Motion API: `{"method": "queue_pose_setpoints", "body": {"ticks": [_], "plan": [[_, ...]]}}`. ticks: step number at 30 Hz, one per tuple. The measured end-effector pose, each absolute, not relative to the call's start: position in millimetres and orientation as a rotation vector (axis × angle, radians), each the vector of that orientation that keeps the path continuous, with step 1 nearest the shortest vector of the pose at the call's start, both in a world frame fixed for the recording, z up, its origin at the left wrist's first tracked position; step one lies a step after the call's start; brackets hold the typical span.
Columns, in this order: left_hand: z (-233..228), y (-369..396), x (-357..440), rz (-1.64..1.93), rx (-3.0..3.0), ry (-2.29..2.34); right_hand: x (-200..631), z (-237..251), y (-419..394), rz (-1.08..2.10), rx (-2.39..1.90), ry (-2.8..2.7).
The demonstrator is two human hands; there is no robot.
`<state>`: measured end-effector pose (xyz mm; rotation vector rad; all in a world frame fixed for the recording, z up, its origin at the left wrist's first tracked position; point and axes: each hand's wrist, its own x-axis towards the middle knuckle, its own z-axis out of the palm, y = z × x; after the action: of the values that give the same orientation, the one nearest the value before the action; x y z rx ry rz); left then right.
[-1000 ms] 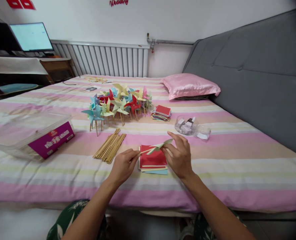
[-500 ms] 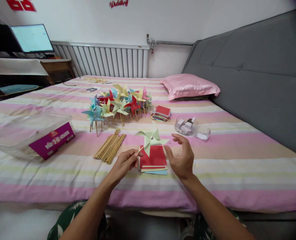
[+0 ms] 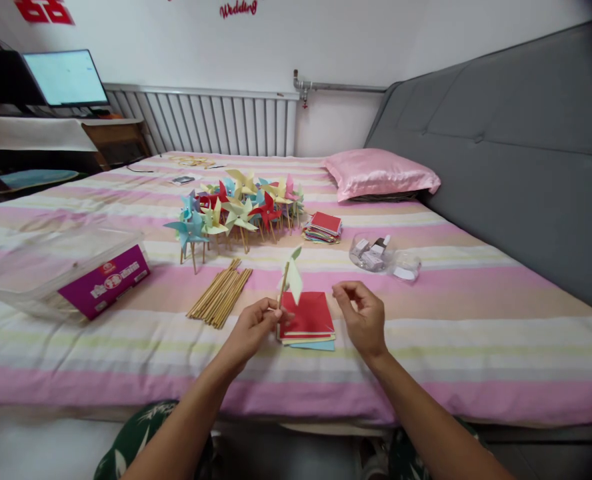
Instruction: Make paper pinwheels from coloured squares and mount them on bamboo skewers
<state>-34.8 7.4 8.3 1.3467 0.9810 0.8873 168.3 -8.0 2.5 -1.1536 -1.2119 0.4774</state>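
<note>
Head view: left hand pinches the stick of a pale green pinwheel, held upright over the paper stack on the bed, right hand loosely curled, empty, beside it.

pinwheel: pale green
top sheet of paper stack: red
bedsheet: pink, cream, yellow stripes
pillow: pink
box label: purple, perhaps magenta

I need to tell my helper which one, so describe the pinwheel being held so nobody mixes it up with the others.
On the striped bed, look just above the near red paper stack. The left hand pinches a pale green pinwheel by its stick, seen edge-on. Unlike the cluster of pinwheels farther back, it is in the air.
</note>
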Motion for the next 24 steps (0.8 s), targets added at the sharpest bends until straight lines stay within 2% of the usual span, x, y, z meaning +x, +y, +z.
{"method": "queue_pose_setpoints", "body": {"ticks": [4,8,14,24], "plan": [[4,10,-34,0.929,1.384,1.024,166,2,-7,1.071,-0.986,-1.104],[-2,15,-36,1.026,1.564,1.089,167,3,-9,1.410,-0.831,-1.021],[-3,13,-40,1.136,1.810,1.198,163,10,-19,1.531,-0.694,-1.050],[5,2,-30,1.055,1.947,1.089,155,9,-22,1.635,-0.620,-0.988]]}}
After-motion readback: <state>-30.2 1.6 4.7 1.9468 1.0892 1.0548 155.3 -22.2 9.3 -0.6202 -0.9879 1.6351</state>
